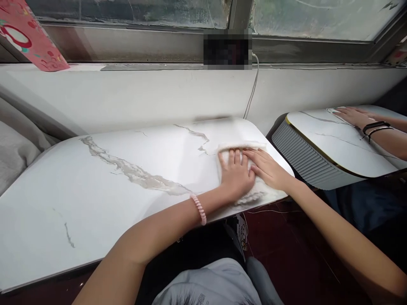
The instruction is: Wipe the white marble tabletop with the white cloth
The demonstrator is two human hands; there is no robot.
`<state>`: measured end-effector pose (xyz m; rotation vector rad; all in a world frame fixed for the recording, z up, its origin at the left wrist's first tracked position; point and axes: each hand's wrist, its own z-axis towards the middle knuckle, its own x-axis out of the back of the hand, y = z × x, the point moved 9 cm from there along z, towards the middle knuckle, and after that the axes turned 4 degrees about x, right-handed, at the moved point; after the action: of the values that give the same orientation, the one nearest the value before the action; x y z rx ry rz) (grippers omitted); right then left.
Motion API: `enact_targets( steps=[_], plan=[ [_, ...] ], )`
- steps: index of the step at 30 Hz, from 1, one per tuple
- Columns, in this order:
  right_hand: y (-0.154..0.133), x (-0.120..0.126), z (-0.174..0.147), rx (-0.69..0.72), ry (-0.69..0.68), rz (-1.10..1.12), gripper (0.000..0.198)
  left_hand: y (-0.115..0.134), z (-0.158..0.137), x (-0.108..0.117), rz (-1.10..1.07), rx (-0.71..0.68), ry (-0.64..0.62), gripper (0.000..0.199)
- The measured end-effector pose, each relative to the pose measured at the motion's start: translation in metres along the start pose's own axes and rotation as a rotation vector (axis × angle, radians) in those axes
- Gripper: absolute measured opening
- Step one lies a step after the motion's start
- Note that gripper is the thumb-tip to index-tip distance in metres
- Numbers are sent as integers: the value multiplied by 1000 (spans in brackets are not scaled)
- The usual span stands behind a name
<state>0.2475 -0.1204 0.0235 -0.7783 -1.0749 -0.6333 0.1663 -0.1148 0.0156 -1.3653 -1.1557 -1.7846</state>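
Both palms press down on a white cloth [254, 195] near the right end of a white marble-patterned tabletop [121, 144]. My left hand [237, 176] lies flat on it with fingers spread and pointing toward the wall; a pink coiled band circles that wrist. Beside it, my right hand [265, 167] rests flat too, fingers stretched leftward across the cloth. The two hands touch or nearly touch at the thumb. Part of the cloth is hidden under them.
To the right stands a second marble-topped cabinet [311, 161] with a ribbed side, where another person's hands [356, 116] press a white cloth. A pixelated dark object [227, 50] with a cable [252, 91] sits on the window ledge. A red-pink packet [34, 38] leans at left.
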Motion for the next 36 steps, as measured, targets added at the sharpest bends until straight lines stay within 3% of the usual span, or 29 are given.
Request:
enact_targets(
  steps=[5, 12, 26, 36],
  plan=[
    [-5, 11, -38, -61, 1, -19, 53, 31, -17, -3, -12, -94, 12, 60],
    [10, 14, -27, -30, -8, 17, 52, 33, -5, -4, -13, -104, 45, 58],
    [108, 21, 26, -196, 122, 6, 52, 25, 110, -12, -61, -116, 80, 55],
    [146, 13, 90, -179, 150, -18, 55, -12, 174, -8, -82, -88, 95, 53]
  ],
)
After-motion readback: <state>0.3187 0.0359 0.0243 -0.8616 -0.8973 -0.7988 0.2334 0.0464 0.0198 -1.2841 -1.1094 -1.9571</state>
